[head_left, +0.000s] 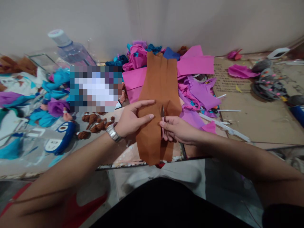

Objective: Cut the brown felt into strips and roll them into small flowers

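A long sheet of brown crepe paper (163, 79) lies in front of me, its near end reaching over the table's front edge. My left hand (133, 119), with a metal watch on the wrist, rests on the sheet's left side, thumb and forefinger stretched out and apart. My right hand (178, 128) is closed round a small pair of scissors (162, 112), its blades pointing away from me. Below the blades a slit runs down the paper to its near end. The scissors' handles are partly hidden by my fingers.
Pink crepe paper (196, 63) and purple scraps (199, 91) lie behind and right. A clear bottle (73, 52) stands back left. Small brown twisted pieces (97, 124), a blue case (63, 137) and a purple paper flower (57, 107) are left. Cardboard (247, 117) covers the right.
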A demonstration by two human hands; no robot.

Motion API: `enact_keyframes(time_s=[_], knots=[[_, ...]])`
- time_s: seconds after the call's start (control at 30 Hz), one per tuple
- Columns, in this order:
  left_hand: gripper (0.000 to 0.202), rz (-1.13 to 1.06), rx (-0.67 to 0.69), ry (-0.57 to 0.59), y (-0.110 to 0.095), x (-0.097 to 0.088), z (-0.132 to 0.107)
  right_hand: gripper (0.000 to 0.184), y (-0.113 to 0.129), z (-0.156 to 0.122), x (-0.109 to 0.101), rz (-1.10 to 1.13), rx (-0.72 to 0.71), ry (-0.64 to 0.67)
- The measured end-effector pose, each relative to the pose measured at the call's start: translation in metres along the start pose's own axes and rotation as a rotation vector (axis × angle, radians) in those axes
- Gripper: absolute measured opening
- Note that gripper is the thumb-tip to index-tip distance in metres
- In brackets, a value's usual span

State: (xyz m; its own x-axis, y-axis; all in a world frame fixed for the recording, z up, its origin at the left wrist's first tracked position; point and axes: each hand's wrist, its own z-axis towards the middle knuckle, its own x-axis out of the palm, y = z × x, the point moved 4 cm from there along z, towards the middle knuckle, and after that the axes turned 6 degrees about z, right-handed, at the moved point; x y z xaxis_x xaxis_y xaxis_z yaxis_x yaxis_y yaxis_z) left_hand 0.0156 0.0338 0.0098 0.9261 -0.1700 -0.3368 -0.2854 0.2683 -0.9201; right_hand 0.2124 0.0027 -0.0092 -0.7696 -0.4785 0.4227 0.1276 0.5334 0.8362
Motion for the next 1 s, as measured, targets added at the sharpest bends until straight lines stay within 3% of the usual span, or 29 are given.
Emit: enact_keyframes(time_s=[1.0], knots=[[0.066, -0.047, 0.039, 0.017, 0.0054, 0.0037, -0.0031, 0.047, -0.0010, 0.0019, -0.0022, -0.026, -0.047, -0.023]])
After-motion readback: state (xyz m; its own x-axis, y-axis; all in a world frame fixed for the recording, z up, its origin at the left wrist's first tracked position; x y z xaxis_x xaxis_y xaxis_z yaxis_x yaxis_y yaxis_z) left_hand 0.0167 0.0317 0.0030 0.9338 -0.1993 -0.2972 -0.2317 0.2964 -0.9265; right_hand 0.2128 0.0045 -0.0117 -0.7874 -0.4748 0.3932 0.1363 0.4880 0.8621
